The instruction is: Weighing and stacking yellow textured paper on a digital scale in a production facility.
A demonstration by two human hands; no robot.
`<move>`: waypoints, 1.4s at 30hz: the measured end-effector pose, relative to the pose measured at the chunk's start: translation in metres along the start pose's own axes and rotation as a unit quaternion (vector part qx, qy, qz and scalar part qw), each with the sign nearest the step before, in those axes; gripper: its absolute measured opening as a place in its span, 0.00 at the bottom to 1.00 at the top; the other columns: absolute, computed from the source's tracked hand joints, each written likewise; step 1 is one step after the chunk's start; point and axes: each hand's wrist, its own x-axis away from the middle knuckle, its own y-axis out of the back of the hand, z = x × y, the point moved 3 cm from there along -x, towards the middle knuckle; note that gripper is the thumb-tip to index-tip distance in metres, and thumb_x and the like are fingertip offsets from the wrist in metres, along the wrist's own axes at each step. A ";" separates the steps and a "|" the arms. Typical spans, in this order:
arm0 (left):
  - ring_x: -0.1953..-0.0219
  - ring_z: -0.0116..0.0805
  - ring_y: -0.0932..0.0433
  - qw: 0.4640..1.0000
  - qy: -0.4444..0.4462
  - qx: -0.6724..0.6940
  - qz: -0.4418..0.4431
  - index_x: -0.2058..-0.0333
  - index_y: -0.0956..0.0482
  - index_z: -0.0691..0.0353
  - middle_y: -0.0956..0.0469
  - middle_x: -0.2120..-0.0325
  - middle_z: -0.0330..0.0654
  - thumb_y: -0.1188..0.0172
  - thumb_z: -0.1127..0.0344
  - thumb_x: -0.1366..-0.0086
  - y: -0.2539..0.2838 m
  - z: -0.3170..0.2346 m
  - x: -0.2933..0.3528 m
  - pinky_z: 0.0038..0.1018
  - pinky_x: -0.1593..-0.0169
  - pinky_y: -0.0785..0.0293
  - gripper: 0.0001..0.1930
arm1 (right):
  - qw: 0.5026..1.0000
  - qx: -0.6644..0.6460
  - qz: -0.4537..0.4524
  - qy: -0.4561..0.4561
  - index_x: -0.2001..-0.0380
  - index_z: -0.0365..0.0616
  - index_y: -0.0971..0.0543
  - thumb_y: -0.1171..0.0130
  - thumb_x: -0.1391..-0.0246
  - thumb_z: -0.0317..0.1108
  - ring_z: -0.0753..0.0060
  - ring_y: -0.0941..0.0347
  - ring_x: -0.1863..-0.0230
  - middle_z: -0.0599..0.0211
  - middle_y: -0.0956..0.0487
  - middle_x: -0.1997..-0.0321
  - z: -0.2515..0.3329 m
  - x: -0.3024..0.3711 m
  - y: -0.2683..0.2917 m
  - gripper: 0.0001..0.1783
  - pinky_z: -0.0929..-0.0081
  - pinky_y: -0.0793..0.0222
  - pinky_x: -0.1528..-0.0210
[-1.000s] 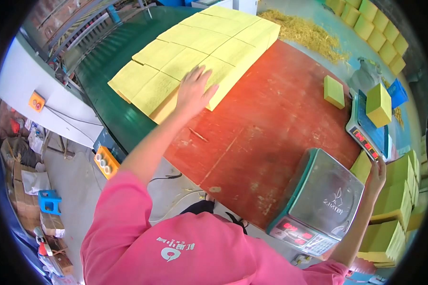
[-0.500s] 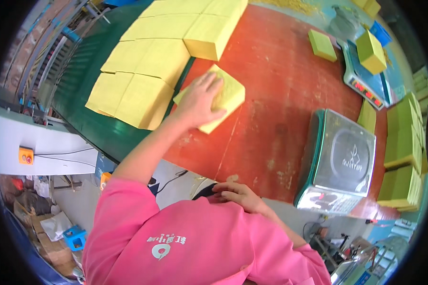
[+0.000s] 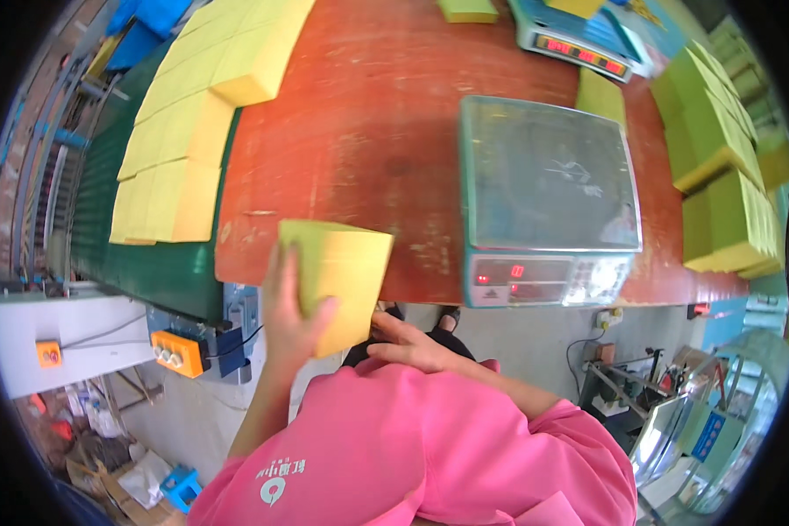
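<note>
A yellow paper block [image 3: 349, 280] is tilted up at the front edge of the red table, and its lower part comes past that edge. My left hand [image 3: 291, 307] grips it from the left side, with the thumb across the near face. Low beside the block's lower right corner, my right hand [image 3: 409, 344] rests close to my body. Its fingers are stretched out with nothing seen in them, and their tips are partly hidden by the block. Rows of similar yellow blocks [image 3: 180, 123] stand on the green surface [image 3: 96, 193] at the left.
On the red table [image 3: 368, 114] a weighing scale [image 3: 548, 175] with a lit display stands right of the block. Farther back is a second scale [image 3: 579, 39] with a yellow block on it. Stacked yellow blocks [image 3: 714, 131] line the right side. An orange button box [image 3: 177, 352] hangs below the left edge.
My left hand has brought the yellow block from beside the rows toward my body and tipped it up. The view has shifted right. My right hand stays near my waist.
</note>
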 end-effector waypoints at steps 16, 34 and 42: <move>0.42 0.36 0.29 0.534 0.114 0.797 0.259 0.39 0.36 0.57 0.28 0.44 0.41 0.61 0.44 0.27 -0.198 -0.218 -0.086 0.37 0.40 0.31 0.28 | 0.537 0.680 -0.396 0.303 0.43 0.44 0.27 0.37 0.55 0.30 0.49 0.37 0.35 0.59 0.28 0.38 0.282 0.163 0.077 0.31 0.51 0.46 0.35; 0.45 0.40 0.27 0.972 0.003 0.233 0.031 0.41 0.33 0.68 0.27 0.47 0.53 0.46 0.54 0.31 -0.022 -0.019 -0.226 0.36 0.44 0.29 0.27 | 0.480 0.750 -0.377 0.254 0.47 0.39 0.25 0.42 0.43 0.52 0.40 0.33 0.38 0.57 0.22 0.45 0.292 0.087 0.027 0.30 0.48 0.49 0.31; 0.30 0.55 0.52 0.936 0.058 -0.344 -0.042 0.36 0.41 0.66 0.46 0.33 0.59 0.42 0.34 0.45 0.099 0.106 -0.415 0.48 0.30 0.56 0.49 | 0.765 0.532 -0.208 0.299 0.59 0.35 0.21 0.46 0.59 0.18 0.51 0.24 0.47 0.52 0.20 0.55 0.256 -0.110 -0.024 0.19 0.62 0.31 0.43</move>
